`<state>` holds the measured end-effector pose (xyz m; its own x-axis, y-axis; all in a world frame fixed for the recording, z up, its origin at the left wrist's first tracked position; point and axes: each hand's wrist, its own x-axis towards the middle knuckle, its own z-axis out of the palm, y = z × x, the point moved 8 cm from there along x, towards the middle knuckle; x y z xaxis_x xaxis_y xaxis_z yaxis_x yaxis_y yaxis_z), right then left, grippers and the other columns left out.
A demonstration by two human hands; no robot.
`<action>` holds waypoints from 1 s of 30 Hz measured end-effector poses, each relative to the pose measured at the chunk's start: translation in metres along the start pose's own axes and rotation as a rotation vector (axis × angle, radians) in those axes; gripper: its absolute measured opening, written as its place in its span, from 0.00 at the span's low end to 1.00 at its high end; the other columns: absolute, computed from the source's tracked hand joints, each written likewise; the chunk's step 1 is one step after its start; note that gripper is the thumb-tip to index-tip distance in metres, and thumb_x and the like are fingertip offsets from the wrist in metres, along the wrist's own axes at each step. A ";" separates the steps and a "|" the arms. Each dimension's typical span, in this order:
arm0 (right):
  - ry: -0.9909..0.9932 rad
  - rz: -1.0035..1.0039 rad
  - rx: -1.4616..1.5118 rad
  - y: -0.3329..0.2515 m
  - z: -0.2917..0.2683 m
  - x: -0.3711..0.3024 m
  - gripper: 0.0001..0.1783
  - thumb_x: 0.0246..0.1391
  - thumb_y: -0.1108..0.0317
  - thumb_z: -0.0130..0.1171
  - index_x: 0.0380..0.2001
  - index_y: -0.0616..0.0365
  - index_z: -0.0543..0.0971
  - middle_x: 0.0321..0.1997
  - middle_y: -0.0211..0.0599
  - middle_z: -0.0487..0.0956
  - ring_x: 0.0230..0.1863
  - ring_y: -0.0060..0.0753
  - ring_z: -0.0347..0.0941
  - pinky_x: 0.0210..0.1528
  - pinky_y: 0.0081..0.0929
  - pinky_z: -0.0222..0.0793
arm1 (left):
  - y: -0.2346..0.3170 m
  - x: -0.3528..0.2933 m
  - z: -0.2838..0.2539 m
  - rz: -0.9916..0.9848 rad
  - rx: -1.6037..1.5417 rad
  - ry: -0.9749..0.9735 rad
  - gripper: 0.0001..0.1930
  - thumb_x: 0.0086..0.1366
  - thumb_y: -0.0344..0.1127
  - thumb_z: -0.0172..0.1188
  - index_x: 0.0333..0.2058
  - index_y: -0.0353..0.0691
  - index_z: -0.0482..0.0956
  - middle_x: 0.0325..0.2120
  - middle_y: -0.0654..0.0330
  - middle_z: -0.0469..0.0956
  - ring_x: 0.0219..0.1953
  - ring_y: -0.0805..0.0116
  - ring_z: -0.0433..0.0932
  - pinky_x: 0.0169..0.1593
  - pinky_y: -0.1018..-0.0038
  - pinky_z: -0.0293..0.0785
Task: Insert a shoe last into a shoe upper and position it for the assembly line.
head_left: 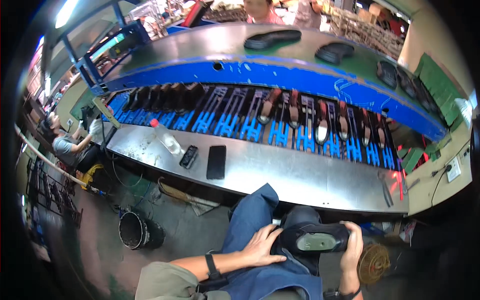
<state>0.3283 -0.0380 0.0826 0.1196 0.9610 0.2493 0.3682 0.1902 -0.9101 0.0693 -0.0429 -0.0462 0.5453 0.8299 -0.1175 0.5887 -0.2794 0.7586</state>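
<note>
A black shoe (pixel 316 242) lies over my lap with its underside up; a grey-green oval patch shows in the middle of that underside. Around its right end my right hand (pixel 353 245) is closed, fingers bent over the edge. My left hand (pixel 261 246) lies at the shoe's other end with fingers stretched and thumb apart, the fingertips touching the black edge. Under the shoe, a dark rounded form (pixel 302 216) is partly covered, and I cannot make out what it is.
Ahead runs a metal ledge (pixel 295 181) with a bottle (pixel 167 139), two dark phones (pixel 216 162) and pliers (pixel 386 192). Behind it are blue pronged slots (pixel 250 131) holding shoes, and a belt with black soles (pixel 272 39). A bucket (pixel 140 231) and a co-worker (pixel 70 145) are left.
</note>
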 end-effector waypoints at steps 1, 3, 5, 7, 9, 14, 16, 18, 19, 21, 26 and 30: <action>0.108 0.148 0.207 0.046 0.001 0.002 0.27 0.74 0.57 0.35 0.46 0.68 0.78 0.47 0.46 0.81 0.50 0.39 0.76 0.59 0.36 0.68 | 0.028 0.006 -0.014 0.289 0.117 0.167 0.54 0.54 0.58 0.73 0.69 0.31 0.57 0.64 0.35 0.61 0.69 0.39 0.59 0.69 0.50 0.58; 0.066 0.280 -0.029 0.088 0.033 0.010 0.27 0.74 0.56 0.35 0.41 0.67 0.80 0.42 0.42 0.82 0.47 0.36 0.77 0.55 0.33 0.69 | 0.017 0.044 0.012 0.344 -0.115 0.098 0.55 0.48 0.51 0.77 0.68 0.30 0.56 0.65 0.37 0.62 0.68 0.39 0.62 0.69 0.51 0.61; 0.085 0.204 0.068 0.100 0.046 0.031 0.29 0.75 0.54 0.35 0.38 0.67 0.81 0.40 0.41 0.82 0.47 0.34 0.76 0.54 0.32 0.69 | 0.008 0.055 0.006 0.367 -0.189 0.167 0.56 0.46 0.51 0.78 0.67 0.30 0.57 0.63 0.38 0.65 0.64 0.41 0.68 0.66 0.53 0.67; -0.117 0.291 0.081 0.111 0.064 0.085 0.33 0.76 0.49 0.34 0.42 0.68 0.81 0.43 0.43 0.82 0.49 0.35 0.76 0.57 0.31 0.68 | -0.003 0.078 -0.014 0.057 -0.337 0.076 0.56 0.44 0.52 0.79 0.66 0.32 0.59 0.59 0.39 0.71 0.61 0.44 0.73 0.64 0.61 0.70; -0.328 0.444 0.281 0.139 0.098 0.149 0.38 0.75 0.41 0.32 0.50 0.67 0.79 0.50 0.43 0.81 0.56 0.34 0.74 0.63 0.32 0.66 | -0.027 0.103 -0.040 -0.108 -0.533 0.120 0.51 0.48 0.52 0.77 0.64 0.32 0.61 0.59 0.40 0.71 0.62 0.47 0.72 0.64 0.61 0.68; -0.599 0.519 0.263 0.140 0.238 0.299 0.44 0.68 0.37 0.47 0.72 0.61 0.58 0.70 0.56 0.66 0.63 0.48 0.72 0.60 0.43 0.73 | -0.150 0.179 -0.184 -0.208 -1.016 0.635 0.43 0.54 0.48 0.75 0.60 0.28 0.65 0.51 0.48 0.77 0.51 0.58 0.78 0.55 0.63 0.75; -0.565 0.199 -0.258 0.182 0.293 0.364 0.43 0.61 0.48 0.62 0.70 0.61 0.61 0.68 0.56 0.69 0.65 0.51 0.70 0.65 0.39 0.67 | -0.217 0.225 -0.273 -0.387 -0.822 0.744 0.42 0.56 0.50 0.75 0.58 0.26 0.66 0.47 0.47 0.79 0.48 0.59 0.80 0.50 0.64 0.77; -0.425 -0.167 -0.548 0.158 0.366 0.403 0.44 0.57 0.49 0.65 0.69 0.62 0.63 0.66 0.60 0.69 0.67 0.61 0.64 0.68 0.45 0.60 | -0.308 0.245 -0.372 -0.438 -0.397 0.893 0.43 0.55 0.51 0.74 0.59 0.26 0.66 0.48 0.42 0.79 0.50 0.53 0.80 0.54 0.61 0.76; -0.479 -0.163 -0.537 0.142 0.414 0.412 0.39 0.57 0.50 0.64 0.65 0.63 0.68 0.65 0.60 0.70 0.70 0.62 0.59 0.71 0.47 0.57 | -0.366 0.238 -0.411 -0.449 -0.132 0.998 0.42 0.56 0.50 0.73 0.60 0.28 0.65 0.50 0.41 0.79 0.51 0.48 0.80 0.56 0.58 0.75; -0.557 -0.114 -0.464 0.125 0.455 0.423 0.35 0.56 0.55 0.63 0.62 0.64 0.70 0.65 0.61 0.70 0.70 0.62 0.60 0.71 0.47 0.57 | -0.406 0.260 -0.418 -0.449 -0.028 0.941 0.40 0.57 0.49 0.73 0.60 0.31 0.66 0.51 0.41 0.78 0.52 0.47 0.79 0.57 0.58 0.74; -0.752 0.006 -0.452 0.119 0.468 0.419 0.33 0.61 0.52 0.56 0.65 0.56 0.68 0.64 0.53 0.73 0.44 0.57 0.75 0.45 0.47 0.74 | -0.421 0.256 -0.408 -0.464 0.430 0.657 0.30 0.60 0.43 0.69 0.59 0.44 0.72 0.57 0.42 0.73 0.57 0.38 0.74 0.60 0.53 0.71; -0.627 -0.030 -0.359 0.133 0.385 0.438 0.30 0.55 0.62 0.57 0.60 0.64 0.73 0.60 0.52 0.75 0.63 0.51 0.69 0.63 0.43 0.66 | -0.217 0.261 -0.375 -0.046 0.365 0.464 0.27 0.58 0.35 0.68 0.56 0.35 0.74 0.61 0.41 0.65 0.57 0.37 0.72 0.60 0.52 0.71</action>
<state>0.0748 0.4854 -0.0568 -0.4067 0.9114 -0.0626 0.6562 0.2437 -0.7142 -0.1397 0.4158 -0.0007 0.2451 0.9466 0.2095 0.8176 -0.3179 0.4801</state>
